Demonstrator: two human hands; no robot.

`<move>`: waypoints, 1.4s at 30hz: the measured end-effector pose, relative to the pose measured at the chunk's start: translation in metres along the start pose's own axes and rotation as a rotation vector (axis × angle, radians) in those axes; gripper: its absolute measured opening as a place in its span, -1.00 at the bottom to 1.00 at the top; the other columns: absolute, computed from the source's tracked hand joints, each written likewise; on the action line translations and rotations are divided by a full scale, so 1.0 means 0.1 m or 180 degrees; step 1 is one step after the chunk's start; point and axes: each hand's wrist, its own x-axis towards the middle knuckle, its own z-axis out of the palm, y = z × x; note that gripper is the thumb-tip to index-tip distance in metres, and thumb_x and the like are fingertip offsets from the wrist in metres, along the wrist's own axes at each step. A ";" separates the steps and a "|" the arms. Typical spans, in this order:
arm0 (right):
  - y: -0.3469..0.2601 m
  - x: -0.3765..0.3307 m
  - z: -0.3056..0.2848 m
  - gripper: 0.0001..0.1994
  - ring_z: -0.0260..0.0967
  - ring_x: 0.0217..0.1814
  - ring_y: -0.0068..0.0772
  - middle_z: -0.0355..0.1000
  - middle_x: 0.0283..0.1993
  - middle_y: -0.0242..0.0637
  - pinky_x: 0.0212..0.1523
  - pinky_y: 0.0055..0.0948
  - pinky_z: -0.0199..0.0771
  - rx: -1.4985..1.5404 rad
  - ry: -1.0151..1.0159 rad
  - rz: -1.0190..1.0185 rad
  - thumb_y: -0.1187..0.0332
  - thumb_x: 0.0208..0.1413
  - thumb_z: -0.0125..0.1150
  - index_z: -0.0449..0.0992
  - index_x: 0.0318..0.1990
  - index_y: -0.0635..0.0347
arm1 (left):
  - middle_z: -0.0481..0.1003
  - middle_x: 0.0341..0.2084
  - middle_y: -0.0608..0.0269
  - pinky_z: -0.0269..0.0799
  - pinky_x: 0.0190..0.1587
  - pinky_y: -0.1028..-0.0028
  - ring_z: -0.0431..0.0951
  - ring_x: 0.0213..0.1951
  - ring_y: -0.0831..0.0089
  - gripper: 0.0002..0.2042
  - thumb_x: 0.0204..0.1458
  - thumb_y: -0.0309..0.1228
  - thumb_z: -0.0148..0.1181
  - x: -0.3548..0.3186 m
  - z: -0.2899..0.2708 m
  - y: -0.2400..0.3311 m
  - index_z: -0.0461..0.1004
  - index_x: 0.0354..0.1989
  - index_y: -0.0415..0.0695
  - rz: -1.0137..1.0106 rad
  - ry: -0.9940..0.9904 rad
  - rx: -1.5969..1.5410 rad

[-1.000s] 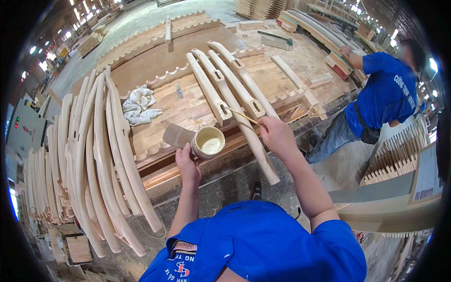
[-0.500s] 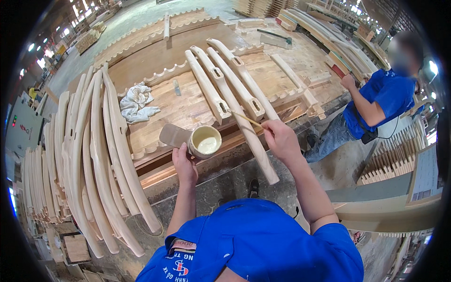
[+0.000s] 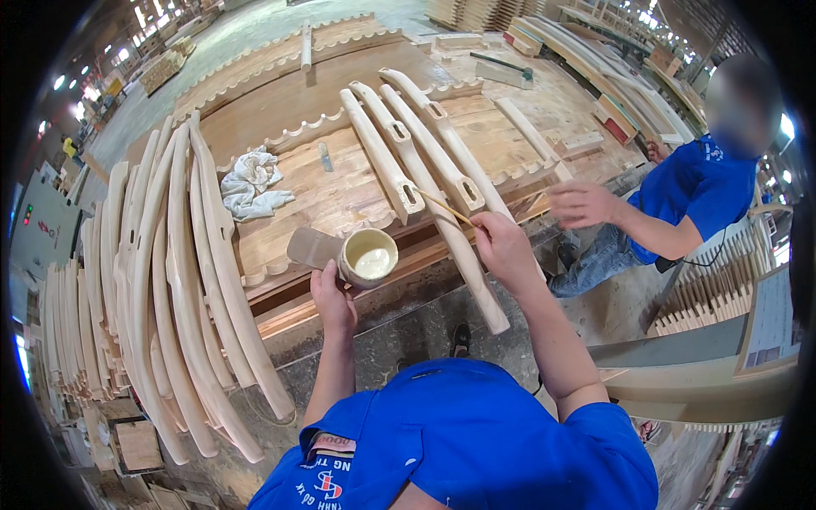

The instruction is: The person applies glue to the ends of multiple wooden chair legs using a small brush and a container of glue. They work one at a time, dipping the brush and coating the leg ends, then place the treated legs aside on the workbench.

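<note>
The right hand (image 3: 503,246) has its fingers pinched together on a thin, yellowish wooden stick (image 3: 447,206). Just ahead of them and to their left, the stick's tip is at the oval slot (image 3: 409,195) near the close end of a pale, rounded wooden bar (image 3: 376,153); whether it touches the slot's wall is too small to tell.

The left hand's (image 3: 334,302) fingers are clamped on a round, cream-smeared cup (image 3: 355,246) holding pale cream liquid (image 3: 372,263); those behind it are hidden. A flat brown plate (image 3: 313,248) juts out beyond the left thumb.

A second, longer pale bar (image 3: 469,274) passes under the stick, just left of the right fingers. Ahead of the left fingers, a crumpled whitish cloth (image 3: 253,185) lies on the light wooden table (image 3: 342,183); well to their left stand many curved pale bars (image 3: 183,255).

Over the last half second, the stick has stayed at the same slot, so work there seems unfinished. Meanwhile a co-worker's hand (image 3: 585,204) has come near, right of the right fingers, probably leaving less room on that side.
</note>
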 end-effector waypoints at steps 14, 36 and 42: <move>0.01 0.15 0.16 -0.85 0.41 -0.22 0.02 0.45 -0.28 -0.06 -0.19 -0.12 0.39 -0.0041 -0.0250 0.0031 0.40 0.10 0.02 0.46 -0.26 0.25 | 0.48 -0.24 0.24 0.59 -0.38 0.33 0.55 -0.26 0.46 -0.84 0.20 -0.34 -0.05 0.00 0.03 0.01 0.29 -0.11 -0.10 -0.0007 0.0062 -0.0032; -0.08 0.30 0.04 -0.82 0.44 -0.22 -0.02 0.47 -0.30 -0.03 -0.18 -0.24 0.42 -0.0002 -0.0538 0.0272 0.43 0.04 0.05 0.51 -0.24 0.30 | 0.47 -0.23 0.22 0.63 -0.33 0.31 0.55 -0.22 0.44 -0.84 0.21 -0.35 -0.08 -0.06 -0.08 0.04 0.26 -0.13 -0.13 0.0006 0.0017 0.0039; -0.03 0.17 -0.13 -0.81 0.44 -0.25 -0.09 0.47 -0.31 -0.08 -0.22 -0.28 0.42 0.0301 -0.0808 0.0255 0.42 0.04 0.05 0.52 -0.23 0.25 | 0.46 -0.21 0.20 0.64 -0.33 0.29 0.55 -0.20 0.43 -0.84 0.21 -0.35 -0.09 -0.05 -0.14 -0.01 0.26 -0.11 -0.14 0.0032 -0.0028 -0.0001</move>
